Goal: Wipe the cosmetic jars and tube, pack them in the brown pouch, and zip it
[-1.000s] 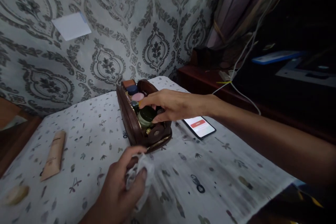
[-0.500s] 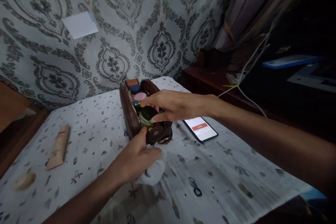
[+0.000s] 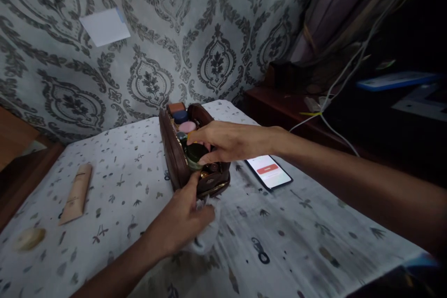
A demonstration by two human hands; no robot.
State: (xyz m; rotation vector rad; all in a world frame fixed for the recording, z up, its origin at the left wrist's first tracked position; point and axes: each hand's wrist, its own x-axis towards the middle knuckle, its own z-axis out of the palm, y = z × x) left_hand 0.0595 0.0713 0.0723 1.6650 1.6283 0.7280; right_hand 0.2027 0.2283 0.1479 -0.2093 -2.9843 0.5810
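A brown zip pouch [image 3: 171,158] stands unzipped on the bed cover, packed with cosmetics. My right hand [image 3: 218,142] reaches in from the right, thumb and fingers closed around a green jar with a dark lid [image 3: 196,152] that sits inside. My left hand [image 3: 181,219] holds the pouch's near end, its index finger over the edge beside a small gold ball-shaped item [image 3: 204,174]. Beneath that hand lies a crumpled white, thin material [image 3: 206,237]; its kind is unclear. A pink round lid [image 3: 187,126] and a dark blue round lid [image 3: 180,117] show farther back in the pouch.
A beige squeeze tube [image 3: 77,193] and a blurred cream-coloured round item [image 3: 30,239] lie at left. A lit phone [image 3: 269,172] rests right of the pouch, under my right forearm. White cables [image 3: 340,132] hang over a dark red wooden surface [image 3: 265,107] at right.
The flap at the pouch's near end has folded down, uncovering the gold item. My right hand stays on the jar, with barely any movement. The view has shifted slightly.
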